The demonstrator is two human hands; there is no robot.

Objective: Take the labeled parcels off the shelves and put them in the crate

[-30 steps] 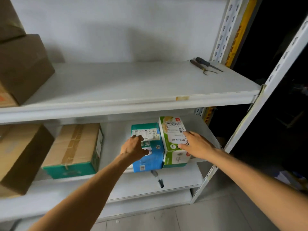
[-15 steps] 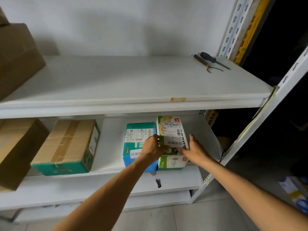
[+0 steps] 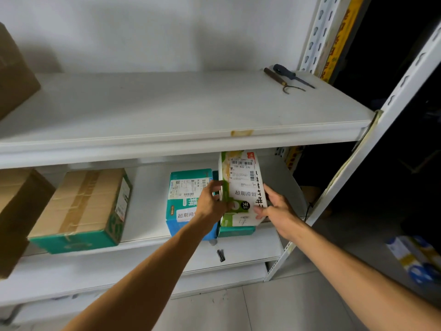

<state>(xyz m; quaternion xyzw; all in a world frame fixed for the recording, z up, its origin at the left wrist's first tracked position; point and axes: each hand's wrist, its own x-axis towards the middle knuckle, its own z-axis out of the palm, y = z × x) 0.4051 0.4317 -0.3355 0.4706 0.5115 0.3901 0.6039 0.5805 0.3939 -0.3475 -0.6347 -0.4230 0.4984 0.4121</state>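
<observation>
This is a storeroom or parcel depot. White steel racking (image 3: 403, 84) fills the view: slotted uprights (image 3: 317, 32) carry plain white shelves (image 3: 167, 103) against a bare white wall (image 3: 167, 32). Brown cartons (image 3: 14, 75) sit at the left, and a taped carton (image 3: 81, 206) with a green base stands on the lower shelf. Near it, a blue parcel (image 3: 183, 211) and a green parcel (image 3: 238, 218) bear printed shipping labels (image 3: 242, 173) with barcodes. Two hand tools (image 3: 286, 78) lie at the back right of the upper shelf. The floor (image 3: 262, 306) is pale tile, and the space past the racking is dark.

Glossy printed cardboard parcel (image 3: 241, 189), matt white painted metal shelf (image 3: 167, 111), brown cardboard box (image 3: 78, 204)
</observation>
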